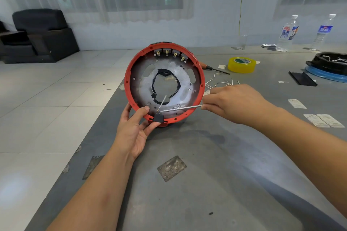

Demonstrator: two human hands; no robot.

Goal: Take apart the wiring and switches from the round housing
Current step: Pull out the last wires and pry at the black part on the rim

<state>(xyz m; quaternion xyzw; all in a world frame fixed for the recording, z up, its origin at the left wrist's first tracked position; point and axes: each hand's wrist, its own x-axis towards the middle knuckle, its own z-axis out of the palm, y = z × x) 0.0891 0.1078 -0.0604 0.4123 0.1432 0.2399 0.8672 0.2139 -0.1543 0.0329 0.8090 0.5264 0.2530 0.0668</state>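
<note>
Nearest, on the grey table: a worn square patch stuck to the surface, between the two bare forearms. Left hand at the bottom rim of the red round housing, thumb on the inside edge, fingers curled under and around a small black switch seated at the rim; so clamped on the switch and the rim together. Housing tilted up on its edge on the table, open side toward the camera, metal plate inside with a big hole in the middle lined with black tape. Four more switches in a row at the top inside edge, brass contacts visible. Right hand closed in a pinch on a thin metal rod, the tip of the rod touching the top of the black switch. A short thin wire standing up from the same switch. Behind the right hand, loose white wires on the table. Further back a yellow tape roll and a screwdriver with orange handle, partly hidden by the housing. Far right, two water bottles, a black round part on a blue ring, and white labels on the table.
</note>
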